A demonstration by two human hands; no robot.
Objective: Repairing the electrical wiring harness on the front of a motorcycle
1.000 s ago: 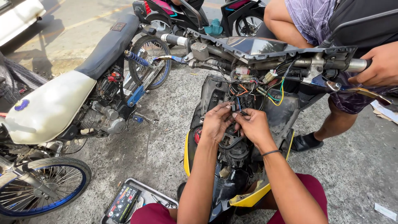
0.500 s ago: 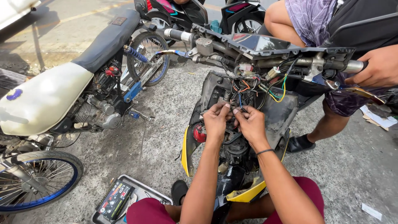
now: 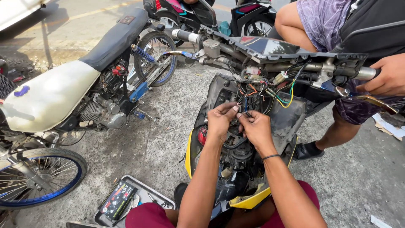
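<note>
A scooter [image 3: 291, 116] with its front panels off stands before me, yellow at the lower edges. A bundle of coloured wires [image 3: 257, 93] hangs under its handlebar [image 3: 270, 63]. My left hand [image 3: 220, 120] and my right hand [image 3: 255, 128] meet at the lower end of that bundle, fingertips pinched on thin wires. Which wire each one pinches is too small to tell. A dark band sits on my right wrist. Another person's hand [image 3: 390, 76] grips the right handlebar end.
A motorcycle with a white tank [image 3: 50, 97] and blue-rimmed front wheel [image 3: 36, 177] is parked at the left. A metal tray [image 3: 145, 196] with a tool pack lies by my knee. The other person's leg and sandal [image 3: 308, 150] stand at the right. Rough concrete lies underfoot.
My hands have stayed together on the wires, shifting only slightly. The view has drifted a little, so the scooter sits somewhat lower and the handlebar looks closer.
</note>
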